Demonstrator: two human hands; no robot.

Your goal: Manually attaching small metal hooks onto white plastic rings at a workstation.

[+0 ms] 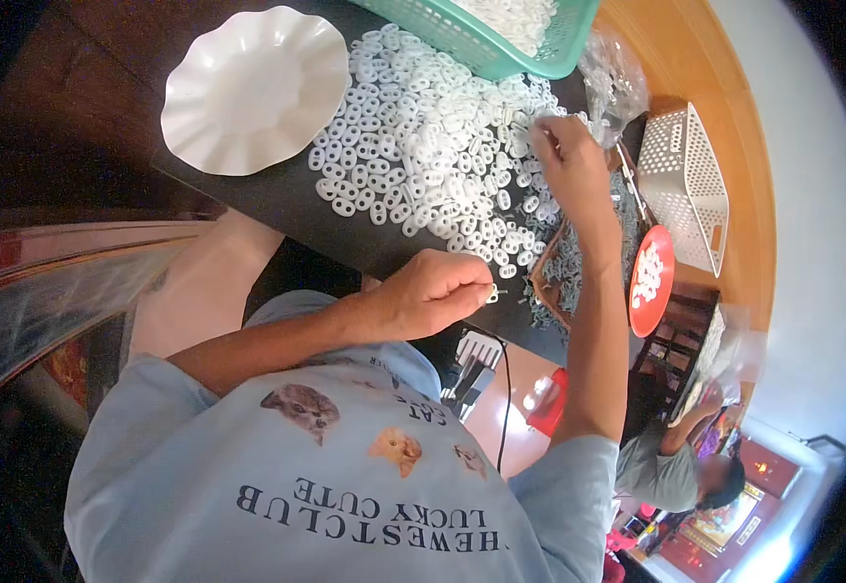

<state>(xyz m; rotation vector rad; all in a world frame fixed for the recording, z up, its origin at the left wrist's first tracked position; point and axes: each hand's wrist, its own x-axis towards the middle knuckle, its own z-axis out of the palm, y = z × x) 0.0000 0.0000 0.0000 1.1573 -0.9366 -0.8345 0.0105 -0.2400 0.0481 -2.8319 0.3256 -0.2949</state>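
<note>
My left hand [434, 293] is closed in a pinch near the table's front edge. At its fingertips shows a small white two-holed plastic piece [493, 294], with a thin bit sticking out to the right. My right hand [575, 167] hangs over the right side of a wide heap of white two-holed plastic pieces [423, 126]. Its fingers curl together, and whatever they hold is too small to make out. Below that hand, partly covered by my forearm, lies a pile of small grey parts [564, 267].
A white wavy-edged plate [248, 92] sits at the far left, a green basket [539, 63] of white pieces at the back. To the right are a red plate [658, 301] with white pieces, a white perforated basket [680, 185] and a clear plastic bag [612, 78]. Another person [671, 466] works at right.
</note>
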